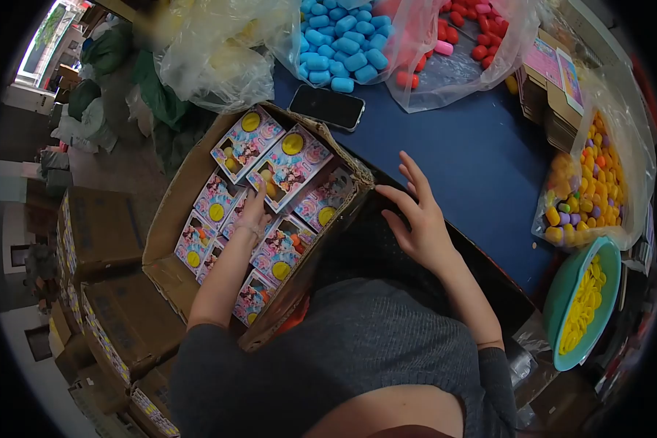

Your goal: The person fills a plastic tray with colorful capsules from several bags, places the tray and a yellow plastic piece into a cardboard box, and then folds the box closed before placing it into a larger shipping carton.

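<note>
My left hand [251, 212] reaches into an open brown cardboard carton [169, 232]. Its fingers are stretched out and touch the lower edge of a small printed toy box [290, 165], which lies tilted on top of others. That box is pink, blue and white, with a round yellow disc and a cut-out window. Another such box [247, 141] lies beside it, and several more fill the carton below, partly hidden by my forearm. My right hand [420, 223] hovers by the near edge of the blue table [460, 164], right of the carton, fingers apart and holding nothing.
A black phone [327, 107] lies behind the carton. Plastic bags hold blue capsules [343, 40], red capsules [482, 36] and orange-yellow pieces [598, 175]. A teal basin [612, 281] of yellow discs [582, 306] sits at right. Stacked cartons [113, 226] stand at left.
</note>
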`<action>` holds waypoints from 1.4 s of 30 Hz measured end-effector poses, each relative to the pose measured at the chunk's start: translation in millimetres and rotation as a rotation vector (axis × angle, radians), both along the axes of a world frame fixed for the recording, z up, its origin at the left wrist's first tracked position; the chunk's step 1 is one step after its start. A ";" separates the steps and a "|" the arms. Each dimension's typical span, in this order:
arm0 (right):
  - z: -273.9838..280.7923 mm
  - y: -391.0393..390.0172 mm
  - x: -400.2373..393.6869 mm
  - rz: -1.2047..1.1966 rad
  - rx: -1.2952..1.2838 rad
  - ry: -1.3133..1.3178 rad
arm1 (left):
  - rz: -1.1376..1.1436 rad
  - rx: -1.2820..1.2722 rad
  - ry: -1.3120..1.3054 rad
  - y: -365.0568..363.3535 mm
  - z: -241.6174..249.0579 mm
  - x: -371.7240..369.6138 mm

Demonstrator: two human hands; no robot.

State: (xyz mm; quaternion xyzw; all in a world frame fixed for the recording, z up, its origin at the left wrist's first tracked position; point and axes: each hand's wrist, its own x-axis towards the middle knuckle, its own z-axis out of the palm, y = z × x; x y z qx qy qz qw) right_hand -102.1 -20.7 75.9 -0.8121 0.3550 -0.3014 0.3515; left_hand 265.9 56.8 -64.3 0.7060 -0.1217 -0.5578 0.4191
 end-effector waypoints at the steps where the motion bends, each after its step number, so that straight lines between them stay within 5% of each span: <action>1: -3.0 2.6 -2.4 -0.006 0.003 -0.003 | 0.120 -0.030 -0.073 5.7 5.4 -7.2; 4: -11.4 8.7 -8.6 -0.021 0.045 -0.007 | 0.246 0.095 -0.430 17.9 -11.6 44.9; 6: -15.7 12.6 -8.6 -0.016 0.094 0.004 | 0.284 0.080 -0.395 0.8 -11.3 75.9; 8: -14.3 15.0 -3.9 0.016 0.107 0.004 | 0.287 -0.132 0.040 -16.8 -19.4 94.9; 9: -13.0 15.1 -2.5 0.045 0.109 0.006 | 0.241 -0.136 -0.132 -24.4 -45.3 106.4; 13: -9.8 14.1 -11.7 0.059 0.048 -0.004 | 0.429 -0.100 -0.096 -28.2 -80.8 90.0; 15: -9.4 16.2 -20.2 -0.022 0.048 0.010 | 0.451 -0.233 -0.152 -27.4 -148.2 116.2; 18: -9.1 21.9 -27.1 -0.059 0.084 -0.004 | 0.478 0.175 -0.453 -54.6 -49.8 39.7; 20: -12.9 24.9 -27.0 -0.066 0.056 -0.017 | 0.440 0.168 -0.376 -59.4 -60.3 43.2; 21: -16.5 25.5 -25.1 -0.046 0.019 -0.031 | 0.390 0.079 -0.349 -55.6 -88.6 69.4; 24: -30.0 25.8 -13.4 -0.006 0.049 -0.134 | -0.022 0.194 -0.196 -42.4 -44.1 68.0; 29: -40.0 29.4 8.0 0.110 -0.075 -0.121 | -0.104 0.201 -0.337 -51.6 -64.6 125.7; 32: -34.7 41.9 -20.8 -0.004 -0.200 -0.090 | -0.287 0.294 -0.651 -58.6 -43.7 144.3; 34: -25.6 58.9 -62.0 -0.069 -0.140 0.086 | -0.624 0.586 -1.157 -76.9 -1.0 141.8; 35: -9.4 76.1 -95.5 -0.290 -0.215 0.180 | -0.716 0.673 -1.340 -86.2 29.7 126.7; 38: 23.6 156.6 -213.8 -0.957 0.145 0.584 | -0.749 0.269 -1.243 -112.4 127.9 9.8; 40: 33.2 228.1 -278.8 -1.368 0.412 0.923 | -0.982 -0.426 -1.042 -122.6 150.5 -71.0; 42: 20.7 296.8 -331.1 -1.421 0.605 0.940 | -1.152 -0.716 -0.702 -111.8 183.1 -191.2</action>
